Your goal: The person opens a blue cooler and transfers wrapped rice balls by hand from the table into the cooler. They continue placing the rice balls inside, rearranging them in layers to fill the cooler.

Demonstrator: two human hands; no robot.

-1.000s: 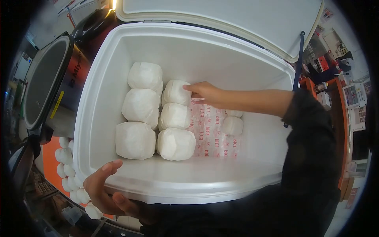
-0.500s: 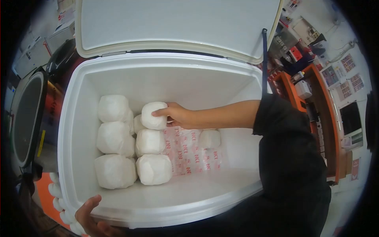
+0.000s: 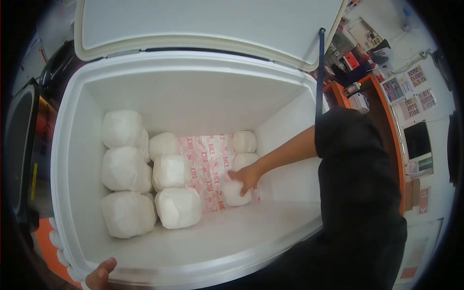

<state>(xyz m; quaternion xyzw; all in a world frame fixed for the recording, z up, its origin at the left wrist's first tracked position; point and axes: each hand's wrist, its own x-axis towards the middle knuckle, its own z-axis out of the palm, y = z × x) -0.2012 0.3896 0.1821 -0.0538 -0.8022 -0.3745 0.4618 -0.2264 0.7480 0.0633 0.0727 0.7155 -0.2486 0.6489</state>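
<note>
And here's the right hand point(image 3: 247, 178), down inside the cooler point(image 3: 193, 268), fingers part-spread over the top of a white wrapped bundle point(image 3: 236, 194). Thumb out to one side, fingertips bent down over it; whether they have a firm hold, I cannot tell. That bundle sits at the near end of the right-hand row, with two more, the middle bundle point(image 3: 245, 161) and the far bundle point(image 3: 245, 141), lined up behind it.

Over to the left hand point(image 3: 100, 275), at the cooler's near left corner, thumb and finger showing, a little apart. The rest is cut off by the frame, so its grip on the rim can't be told.

Between the rows, clear plastic packs point(image 3: 208, 162) with red lettering lie across the floor. Then come the larger wrapped bundles point(image 3: 126, 169), packed in at the left, some partly hidden behind others.

Up top, the lid point(image 3: 203, 24) stands open, a dark strap point(image 3: 320, 72) at its right. Outside, more white bundles point(image 3: 56, 239) on an orange surface point(image 3: 46, 237), a dark appliance point(image 3: 19, 145) at left, and orange shelving point(image 3: 386, 116) at right.
</note>
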